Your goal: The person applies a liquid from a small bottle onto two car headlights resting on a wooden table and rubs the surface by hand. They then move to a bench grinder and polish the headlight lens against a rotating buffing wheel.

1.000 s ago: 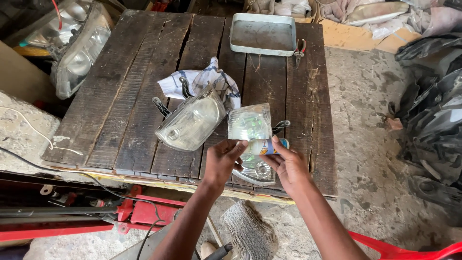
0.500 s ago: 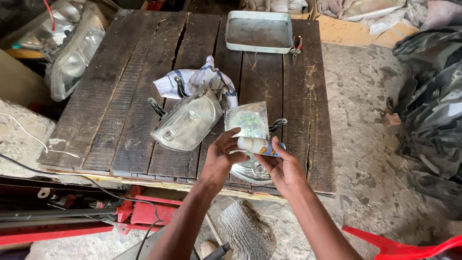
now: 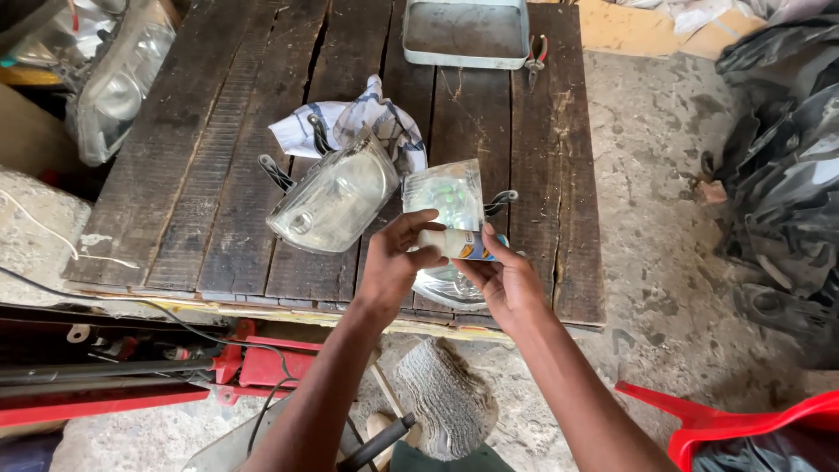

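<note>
Centrally, low in the frame, both hands meet over the near edge of the desk, a dark plank top. Left hand: fingers curled shut around the pale end of a small tube, thumb on top. Right hand: fingers closed under the tube's other end, where a blue and orange band shows; thumb pressed along its side. Tube lies roughly level between the two hands, held just above the desk. Directly behind it, touching the left fingers, stands a clear plastic packet with green specks inside; which hand holds the packet I cannot tell. Left of the hands, a clear headlight lies on the desk, its black brackets sticking out up-left. Behind it, a crumpled white patterned cloth. Under the hands, a second lens is partly hidden at the desk edge. Top centre: a shallow grey metal tray, with red-handled pliers just to its right. Upper left corner: more headlights stacked off the desk. Lower right: a red plastic chair on the concrete floor.
</note>
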